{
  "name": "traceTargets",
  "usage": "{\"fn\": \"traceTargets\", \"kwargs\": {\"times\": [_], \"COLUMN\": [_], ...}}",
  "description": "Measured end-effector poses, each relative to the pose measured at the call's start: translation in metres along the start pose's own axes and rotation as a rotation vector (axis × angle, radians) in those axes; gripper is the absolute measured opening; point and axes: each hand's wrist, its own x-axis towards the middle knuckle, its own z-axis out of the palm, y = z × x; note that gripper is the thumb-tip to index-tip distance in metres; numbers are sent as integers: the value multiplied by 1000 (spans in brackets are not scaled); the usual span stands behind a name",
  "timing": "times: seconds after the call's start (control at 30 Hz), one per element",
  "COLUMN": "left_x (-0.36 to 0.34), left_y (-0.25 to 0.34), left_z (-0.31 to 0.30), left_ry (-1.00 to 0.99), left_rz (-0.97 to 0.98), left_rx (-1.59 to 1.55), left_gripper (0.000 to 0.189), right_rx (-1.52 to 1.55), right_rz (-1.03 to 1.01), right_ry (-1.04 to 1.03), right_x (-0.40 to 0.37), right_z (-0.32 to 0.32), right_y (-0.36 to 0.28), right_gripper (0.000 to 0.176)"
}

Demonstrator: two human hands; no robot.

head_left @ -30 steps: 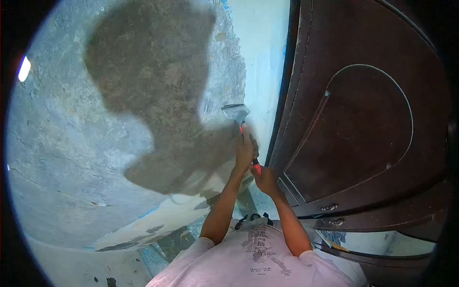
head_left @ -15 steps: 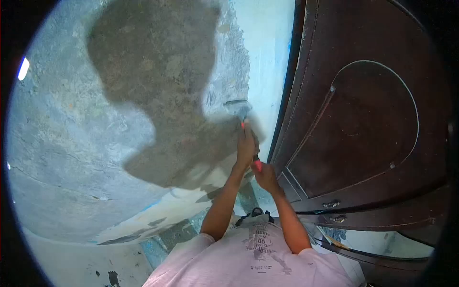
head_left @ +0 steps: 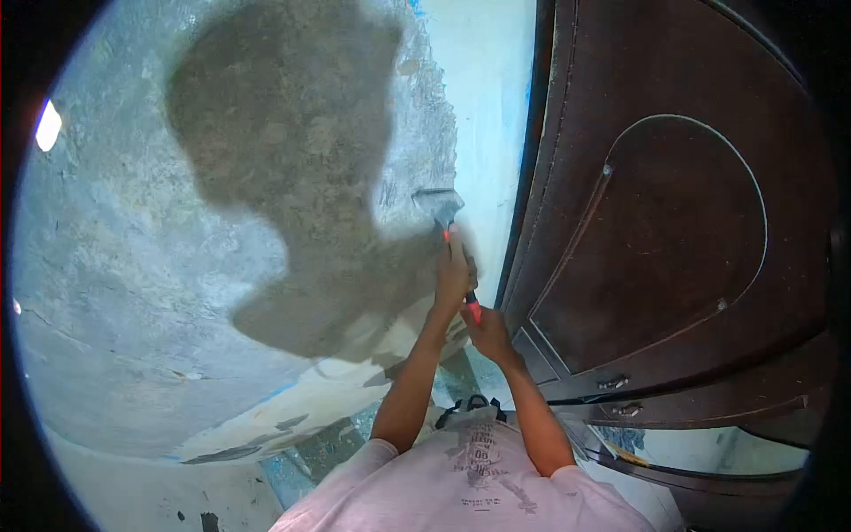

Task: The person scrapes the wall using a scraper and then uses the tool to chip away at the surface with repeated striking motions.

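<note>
A scraper (head_left: 438,203) with a wide flat blade and a red and black handle lies against the wall (head_left: 222,239), where rough grey surface meets a smooth pale blue strip (head_left: 486,106). Wrapped round the upper handle, just below the blade, is my left hand (head_left: 454,277). My right hand (head_left: 487,334) grips the lower end of the same handle, which shows red above the fingers. Both hands are closed. The large shadow of a head and arms darkens the wall left of the blade.
Close on the right stands a dark brown wooden cabinet (head_left: 674,239) with carved panels and metal handles (head_left: 613,383). A pale, stained floor (head_left: 324,452) shows below the wall. Loose dark flakes (head_left: 209,521) lie at lower left.
The view has shifted slightly, so the cabinet appears a little further left. Both hands keep their hold on the scraper, whose blade stays near the edge of the pale strip.
</note>
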Motion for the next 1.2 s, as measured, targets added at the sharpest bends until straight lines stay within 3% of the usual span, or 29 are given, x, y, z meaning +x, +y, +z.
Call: {"fn": "traceTargets", "kwargs": {"times": [0.1,0.23,0.3,0.47,0.53,0.7,0.8,0.87,0.93,1.0,1.1,1.13,1.2], "left_x": [-3,0,-3,-3,-2,5,5,1,1,-3,-6,-7,-8], "left_y": [33,-7,-25,45,68,5,12,54,95,115,104,91,67], "left_z": [14,-2,-6,20,28,4,8,21,34,39,28,20,10], "left_ry": [-11,-47,36,-15,-71,-49,-137,-161,-344,-366,-368,-351,-303], "left_rz": [36,52,30,53,174,111,251,199,415,427,379,321,295], "left_rx": [42,-9,-21,-27,-55,-87,-151,-169,-197,-205,-213,-213,-148], "left_gripper": [64,64,57,58,58,47,41,37,37,37,38,40,38], "right_rx": [60,-44,-27,-98,-29,-108,-59,-46,-52,-75,-82,-27,63], "right_rz": [-2,65,7,65,73,78,21,77,22,78,-49,55,40], "right_ry": [-5,-45,-9,-60,-70,-30,-17,48,53,26,85,68,175], "right_x": [19,-2,-13,34,46,14,20,43,67,77,60,46,21], "right_z": [-18,-11,2,-33,-42,-19,-23,-34,-54,-68,-54,-42,-14], "right_y": [-32,-11,13,-48,-66,-26,-36,-63,-96,-124,-106,-94,-64], "right_gripper": [51,44,41,50,52,52,49,45,51,50,46,41,38]}}
